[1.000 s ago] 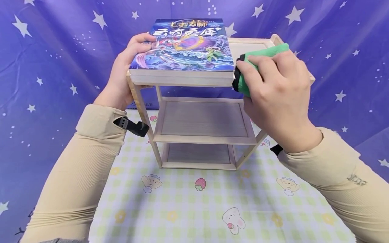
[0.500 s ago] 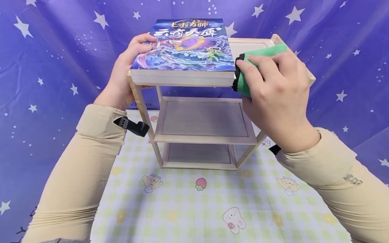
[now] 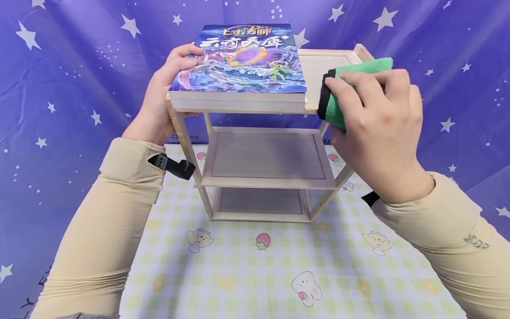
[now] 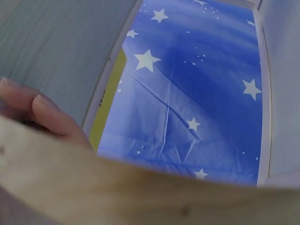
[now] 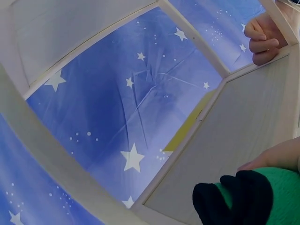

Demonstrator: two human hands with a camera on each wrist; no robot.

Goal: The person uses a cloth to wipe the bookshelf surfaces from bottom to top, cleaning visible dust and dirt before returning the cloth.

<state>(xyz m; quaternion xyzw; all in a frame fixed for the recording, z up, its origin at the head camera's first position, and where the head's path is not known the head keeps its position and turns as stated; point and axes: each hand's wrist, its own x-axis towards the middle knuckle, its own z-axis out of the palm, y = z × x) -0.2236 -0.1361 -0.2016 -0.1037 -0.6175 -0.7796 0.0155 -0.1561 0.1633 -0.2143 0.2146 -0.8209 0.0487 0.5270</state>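
Observation:
A thick paperback book (image 3: 243, 66) with a blue illustrated cover lies on the left part of the top board of a small three-tier wooden shelf (image 3: 267, 155). My left hand (image 3: 157, 104) grips the left end, fingertips on the book's cover edge and other fingers (image 5: 265, 44) curled beneath the board. In my right hand (image 3: 384, 122) is a folded green cloth (image 3: 364, 67) with a black border, pressed at the bare right part of the top board (image 3: 312, 71). The right wrist view shows the cloth's black edge bunched below the board.
The shelf stands on a checked tablecloth (image 3: 239, 270) printed with cartoon animals and strawberries. A purple star-patterned curtain (image 3: 79, 66) hangs behind. The shelf's middle and bottom tiers (image 3: 260, 201) bear nothing visible. Black straps (image 3: 173, 166) sit at the sleeves.
My right hand has slid the cloth to the right, away from the book's edge, showing more of the top board. The left hand and the book stay in place.

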